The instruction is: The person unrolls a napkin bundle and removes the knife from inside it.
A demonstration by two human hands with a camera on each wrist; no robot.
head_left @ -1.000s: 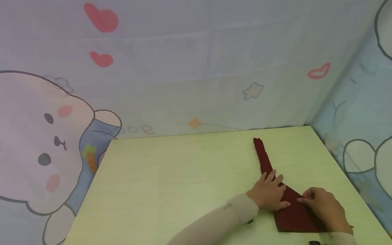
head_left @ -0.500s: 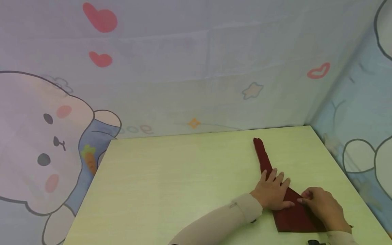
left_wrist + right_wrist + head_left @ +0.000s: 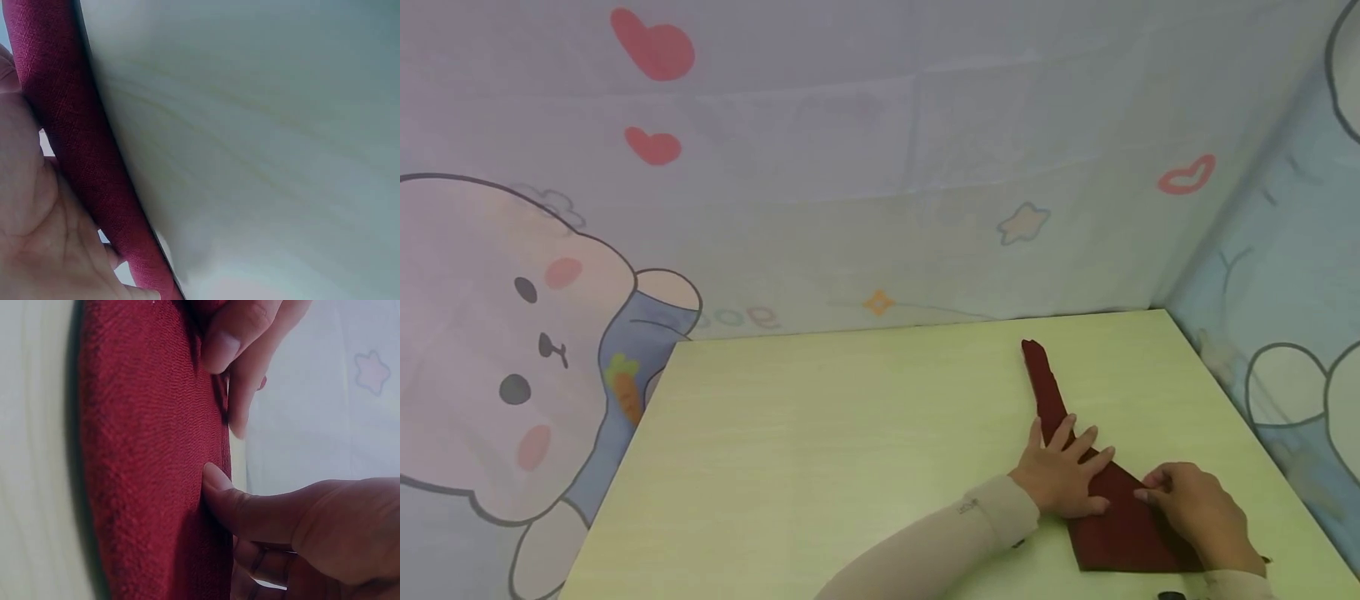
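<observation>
Dark red woven cloth point(image 3: 1112, 542) lies flat under and between the two hands, on a pale yellow-green, faintly grained bench point(image 3: 850, 442). The left hand point(image 3: 1060, 483) rests palm down across the cloth where it narrows, its fingers spread wide and pointing away from the person. Beyond those fingertips the cloth runs on as a slim strip with an uneven far end; on the near side of the hand it widens into a broad panel with a straight lower edge. The right hand point(image 3: 1202, 504) pinches the panel's slanting edge between thumb and fingers, and its wrist covers part of the lower right corner. From the right wrist, the thumb shows pressed on the ribbed red surface, with fingers behind the edge. A cream, long sleeve point(image 3: 940, 537) with small dark lettering at the cuff reaches back from the left hand. Well beyond both hands, past the bench's far edge, hangs a pale fabric backdrop point(image 3: 820, 242) printed with red hearts, a star and a white cartoon animal.
</observation>
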